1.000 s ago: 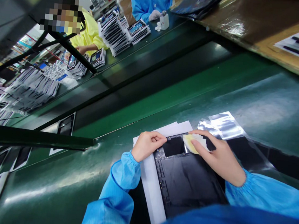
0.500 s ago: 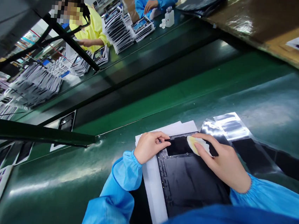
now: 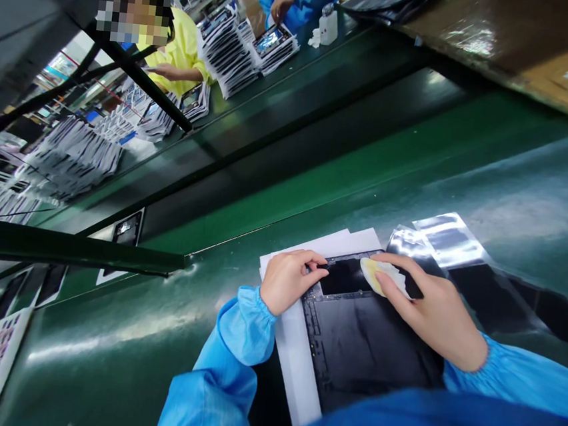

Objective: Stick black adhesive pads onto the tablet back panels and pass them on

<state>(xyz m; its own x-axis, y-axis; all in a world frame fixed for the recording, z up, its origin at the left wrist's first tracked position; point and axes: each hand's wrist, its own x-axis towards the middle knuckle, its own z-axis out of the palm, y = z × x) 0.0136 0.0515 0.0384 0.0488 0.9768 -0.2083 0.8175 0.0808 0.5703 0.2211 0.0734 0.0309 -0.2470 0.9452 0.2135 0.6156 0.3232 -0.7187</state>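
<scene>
A flat black device (image 3: 372, 345), like an opened tablet with a strip of small parts along its left edge, lies on white paper sheets (image 3: 296, 375). My right hand (image 3: 438, 311) pinches a folded white wipe (image 3: 384, 276) with a yellowish patch and rests it on the shiny black rectangle (image 3: 343, 276) near the device's far edge. At the far left corner, the thumb and forefinger of my left hand (image 3: 290, 277) are closed together beside that rectangle. Whatever lies between those fingertips is too small to make out.
Clear plastic film (image 3: 449, 239) lies right of the device on the green bench (image 3: 124, 352). A dark metal bar (image 3: 70, 246) juts in from the left. Across the channel, two people work beside stacked panels (image 3: 229, 54) and a white bottle (image 3: 327, 26). Brown-covered board (image 3: 505, 53) fills the upper right.
The whole view has shifted slightly, so the bench and both hands appear a little further right. Against the device, the wipe and both hands keep nearly the same places.
</scene>
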